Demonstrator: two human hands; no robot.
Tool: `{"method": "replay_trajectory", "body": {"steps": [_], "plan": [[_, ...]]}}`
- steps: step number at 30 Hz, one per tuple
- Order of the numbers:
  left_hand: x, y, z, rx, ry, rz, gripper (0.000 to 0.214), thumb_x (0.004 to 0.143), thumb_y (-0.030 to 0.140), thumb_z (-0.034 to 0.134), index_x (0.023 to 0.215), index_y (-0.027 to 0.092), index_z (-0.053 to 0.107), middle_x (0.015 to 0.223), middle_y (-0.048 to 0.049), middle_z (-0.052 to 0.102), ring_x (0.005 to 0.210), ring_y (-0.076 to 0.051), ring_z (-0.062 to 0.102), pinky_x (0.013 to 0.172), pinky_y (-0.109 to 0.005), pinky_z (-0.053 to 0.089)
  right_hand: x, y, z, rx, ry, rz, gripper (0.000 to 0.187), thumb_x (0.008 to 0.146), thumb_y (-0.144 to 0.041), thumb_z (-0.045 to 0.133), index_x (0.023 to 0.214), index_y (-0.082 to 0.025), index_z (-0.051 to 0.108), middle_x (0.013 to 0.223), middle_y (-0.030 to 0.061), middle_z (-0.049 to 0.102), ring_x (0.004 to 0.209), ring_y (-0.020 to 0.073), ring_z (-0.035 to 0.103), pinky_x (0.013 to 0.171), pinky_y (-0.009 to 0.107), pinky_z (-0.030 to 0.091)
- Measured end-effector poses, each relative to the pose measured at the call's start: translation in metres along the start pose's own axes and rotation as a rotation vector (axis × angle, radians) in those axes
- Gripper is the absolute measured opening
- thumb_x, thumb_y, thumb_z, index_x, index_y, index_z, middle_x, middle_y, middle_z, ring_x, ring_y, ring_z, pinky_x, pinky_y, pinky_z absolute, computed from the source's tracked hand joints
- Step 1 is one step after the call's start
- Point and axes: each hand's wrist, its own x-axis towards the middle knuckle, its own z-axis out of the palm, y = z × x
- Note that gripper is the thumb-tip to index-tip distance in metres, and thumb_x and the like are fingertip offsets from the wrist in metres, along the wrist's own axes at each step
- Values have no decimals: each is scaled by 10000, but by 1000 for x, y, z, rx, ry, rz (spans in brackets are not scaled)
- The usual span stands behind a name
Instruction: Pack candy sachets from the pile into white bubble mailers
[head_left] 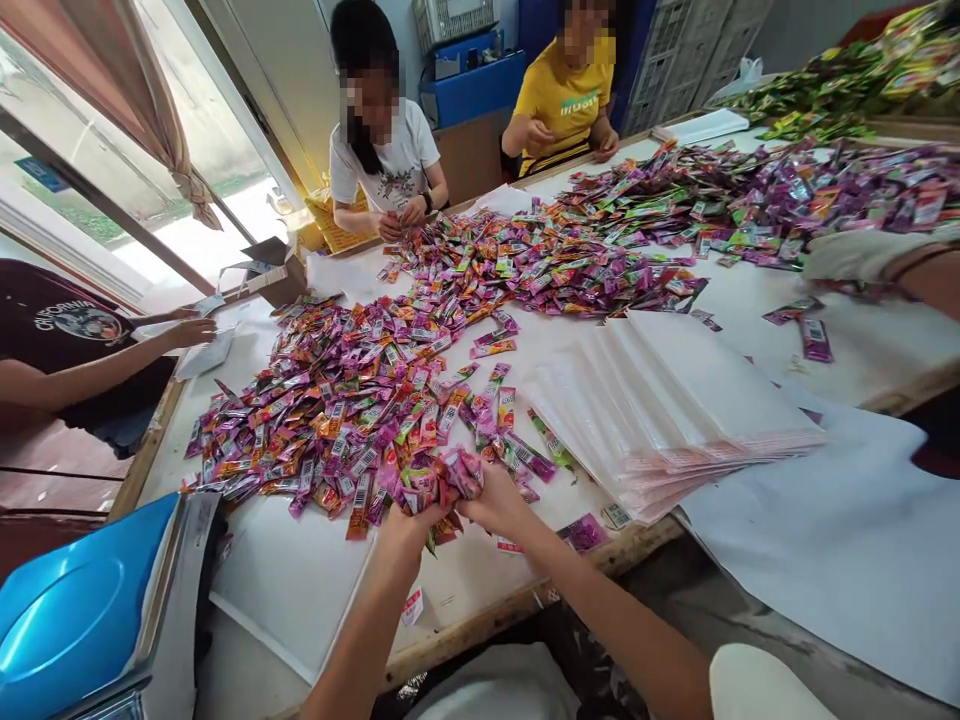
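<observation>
At the near edge of a big pile of small purple and orange candy packets [322, 400], both of my hands are close together. My left hand [416, 520] is closed round a bunch of packets [420, 485]. Beside it, my right hand [491, 500] grips more packets [461, 472] from the other side. The two bunches touch, and how many packets each hand has cannot be made out. Loose packets lie around my fingers, and a purple packet [583, 533] rests on the table to the right of my right wrist.
A stack of clear plastic bags [675, 390] lies to the right. White sheets [285, 580] and a shiny blue container [90, 590] are at the left. Co-workers sit across the table [465, 590] and at both sides, one gloved hand [862, 258] at right. Green packets [832, 95] are heaped at far right.
</observation>
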Motion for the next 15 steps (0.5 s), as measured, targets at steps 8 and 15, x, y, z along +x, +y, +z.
{"method": "replay_trajectory", "body": {"steps": [8,15], "plan": [[19,13,3,-40,143,61,333,419,217,797,718,140,675,706,-44,712,756,-227,680,714,-340,544,-15,20,-75,-471,371,389,263,642,-204,557,904,-220,553,784,59,669,751,249,625,598,275,382],[94,45,51,458,85,90,117,499,176,678,485,166,563,450,-11,567,493,-195,598,507,-301,470,-19,26,-85,-564,221,424,400,657,-215,582,1057,-214,572,876,65,689,846,264,636,622,270,392]]}}
